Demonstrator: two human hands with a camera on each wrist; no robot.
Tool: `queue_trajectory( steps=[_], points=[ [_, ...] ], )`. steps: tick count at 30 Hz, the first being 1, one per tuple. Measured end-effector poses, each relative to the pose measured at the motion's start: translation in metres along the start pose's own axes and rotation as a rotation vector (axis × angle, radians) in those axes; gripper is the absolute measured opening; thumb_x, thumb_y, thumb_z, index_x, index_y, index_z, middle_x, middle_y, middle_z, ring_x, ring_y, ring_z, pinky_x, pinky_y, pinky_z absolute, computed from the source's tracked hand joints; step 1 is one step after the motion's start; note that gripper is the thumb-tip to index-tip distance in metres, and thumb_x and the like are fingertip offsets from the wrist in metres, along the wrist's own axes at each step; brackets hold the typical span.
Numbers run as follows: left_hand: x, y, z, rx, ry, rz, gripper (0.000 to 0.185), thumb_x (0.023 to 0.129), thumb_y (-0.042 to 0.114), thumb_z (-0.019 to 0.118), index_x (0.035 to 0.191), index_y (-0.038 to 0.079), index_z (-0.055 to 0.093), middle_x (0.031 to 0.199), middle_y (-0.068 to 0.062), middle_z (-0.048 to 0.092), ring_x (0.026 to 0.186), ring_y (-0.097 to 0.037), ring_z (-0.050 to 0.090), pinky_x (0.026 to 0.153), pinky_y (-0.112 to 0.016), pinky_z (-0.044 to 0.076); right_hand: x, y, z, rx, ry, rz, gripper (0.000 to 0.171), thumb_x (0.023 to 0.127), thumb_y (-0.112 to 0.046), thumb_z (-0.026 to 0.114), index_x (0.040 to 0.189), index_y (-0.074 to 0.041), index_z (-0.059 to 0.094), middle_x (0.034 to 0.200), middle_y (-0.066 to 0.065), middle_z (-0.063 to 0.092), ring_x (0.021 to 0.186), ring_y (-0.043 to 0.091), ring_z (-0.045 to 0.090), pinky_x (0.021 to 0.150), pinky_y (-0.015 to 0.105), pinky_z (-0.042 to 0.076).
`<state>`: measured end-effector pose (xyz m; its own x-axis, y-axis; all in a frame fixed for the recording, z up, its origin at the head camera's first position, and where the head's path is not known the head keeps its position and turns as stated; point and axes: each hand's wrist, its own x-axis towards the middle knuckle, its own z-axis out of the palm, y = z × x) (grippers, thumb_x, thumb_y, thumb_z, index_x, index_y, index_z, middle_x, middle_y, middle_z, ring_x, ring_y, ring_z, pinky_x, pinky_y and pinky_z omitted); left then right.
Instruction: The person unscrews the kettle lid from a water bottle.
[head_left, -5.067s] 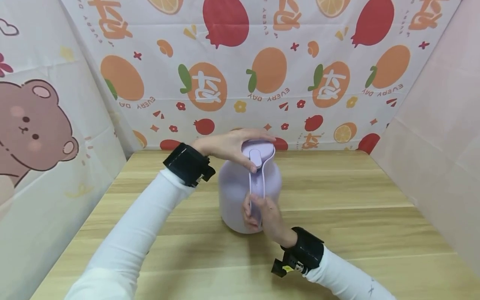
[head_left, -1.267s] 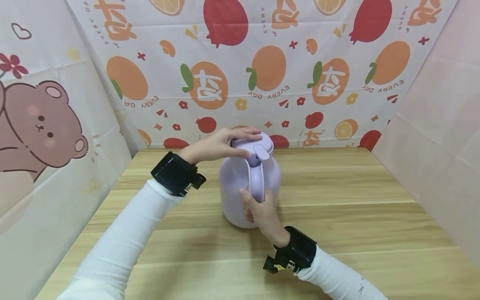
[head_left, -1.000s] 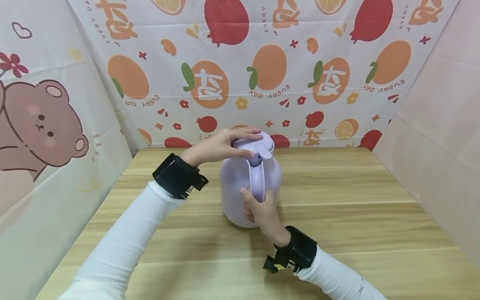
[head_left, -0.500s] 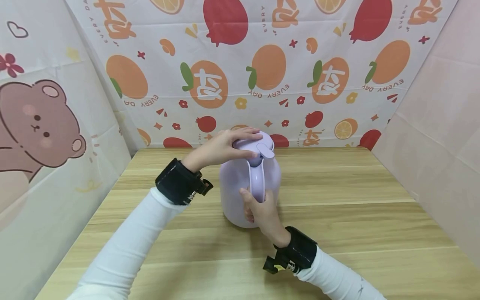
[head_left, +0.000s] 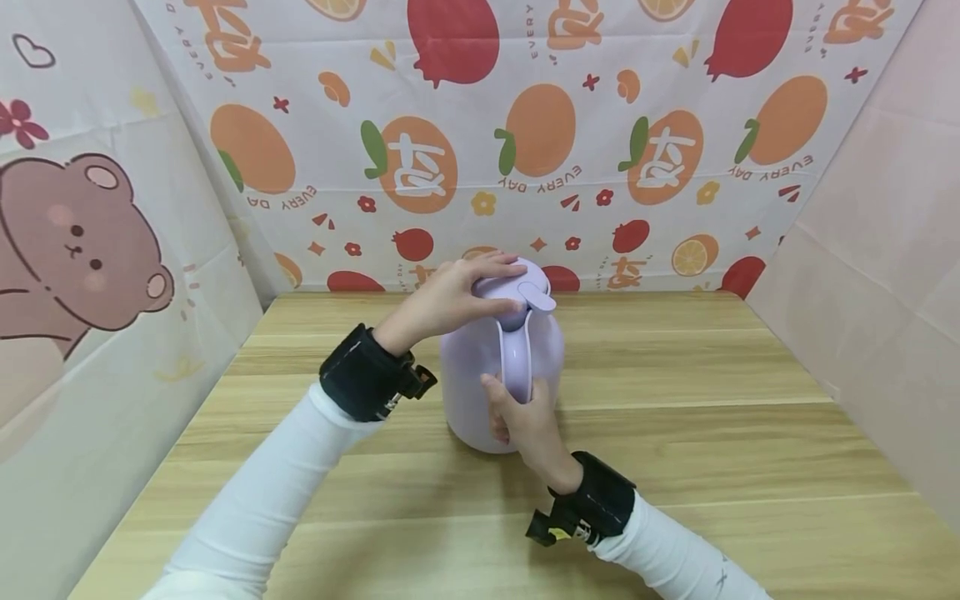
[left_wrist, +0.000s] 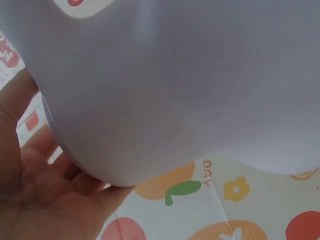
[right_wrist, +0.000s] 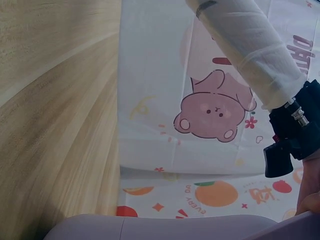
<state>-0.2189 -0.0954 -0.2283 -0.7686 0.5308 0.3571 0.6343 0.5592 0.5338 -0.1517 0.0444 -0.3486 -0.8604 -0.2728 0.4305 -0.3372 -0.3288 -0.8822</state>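
A lilac jug (head_left: 480,375) stands upright on the wooden table (head_left: 675,433), its handle (head_left: 516,358) facing me. My left hand (head_left: 450,296) grips the round lid (head_left: 517,292) from the left, fingers over its top and thumb at the front. My right hand (head_left: 521,417) is wrapped round the lower part of the handle. In the left wrist view the lilac lid (left_wrist: 175,90) fills the frame above my palm (left_wrist: 45,200). The right wrist view shows only a strip of the jug (right_wrist: 165,227) at the bottom and my left sleeve (right_wrist: 250,45).
Printed fruit-pattern cloth (head_left: 540,142) walls the table at the back, a bear-print sheet (head_left: 82,242) hangs on the left, and a plain pale sheet (head_left: 877,275) on the right. Bare wood lies right of the jug and in front of it.
Since five seconds ago the lid has turned, its thumb tab swinging from facing me to pointing right. My left wrist has moved nearer the jug. The right hand keeps its hold on the handle.
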Motion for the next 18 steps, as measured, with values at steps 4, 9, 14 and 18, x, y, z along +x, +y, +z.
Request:
queue_trajectory(
  steps=[4, 9, 14, 18],
  points=[
    [0.0, 0.002, 0.004, 0.006, 0.027, -0.01, 0.051, 0.081, 0.024, 0.072, 0.127, 0.008, 0.057, 0.135, -0.01, 0.046, 0.128, -0.023, 0.035, 0.098, -0.04, 0.032, 0.0, -0.001, 0.0, 0.006, -0.004, 0.002, 0.037, 0.09, -0.02, 0.054, 0.063, -0.002, 0.037, 0.048, -0.001, 0.036, 0.041, 0.013, 0.034, 0.04, 0.025, 0.03],
    [-0.001, 0.005, 0.006, 0.019, 0.054, -0.018, 0.051, 0.081, 0.024, 0.071, 0.127, 0.008, 0.056, 0.135, -0.01, 0.045, 0.128, -0.023, 0.035, 0.099, -0.043, 0.031, 0.001, -0.002, 0.0, 0.006, -0.008, -0.006, 0.037, 0.091, -0.018, 0.054, 0.062, -0.003, 0.037, 0.048, -0.001, 0.035, 0.04, 0.013, 0.033, 0.04, 0.025, 0.029],
    [-0.003, 0.01, 0.01, 0.015, 0.092, -0.038, 0.051, 0.081, 0.024, 0.072, 0.127, 0.007, 0.056, 0.135, -0.01, 0.046, 0.128, -0.023, 0.035, 0.102, -0.047, 0.023, 0.0, -0.001, 0.0, 0.002, -0.006, -0.004, 0.04, 0.091, -0.018, 0.054, 0.06, 0.0, 0.036, 0.047, 0.0, 0.035, 0.04, 0.013, 0.032, 0.039, 0.025, 0.029],
    [-0.005, 0.014, 0.013, 0.018, 0.124, -0.055, 0.05, 0.082, 0.023, 0.071, 0.126, 0.006, 0.056, 0.133, -0.011, 0.048, 0.126, -0.025, 0.037, 0.1, -0.044, 0.027, 0.0, -0.002, 0.0, -0.004, -0.004, 0.007, 0.041, 0.091, -0.018, 0.054, 0.061, 0.002, 0.035, 0.048, 0.001, 0.035, 0.04, 0.013, 0.033, 0.04, 0.025, 0.029]
  ],
)
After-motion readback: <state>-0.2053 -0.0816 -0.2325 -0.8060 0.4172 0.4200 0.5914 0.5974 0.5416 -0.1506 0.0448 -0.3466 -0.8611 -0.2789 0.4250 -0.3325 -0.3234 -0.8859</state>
